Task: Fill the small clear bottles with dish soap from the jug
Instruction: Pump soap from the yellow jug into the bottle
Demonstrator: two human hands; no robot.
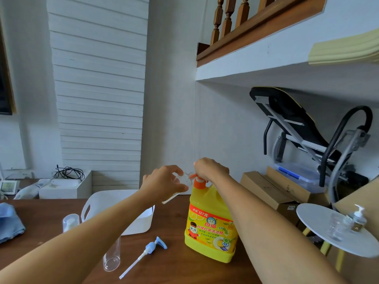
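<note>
Near the table's right edge, on the head view, I see the right hand curled over the orange pump of the probably heavy, stiff jug while the left hand grips a likely light, slippery clear bottle, tilted at the spout, best held mid-body.

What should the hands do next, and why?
Probably the right hand should push the orange pump down. It grips the pump atop the yellow jug, and the left hand holds a small clear bottle tilted up against the spout, ready to catch soap.
</note>
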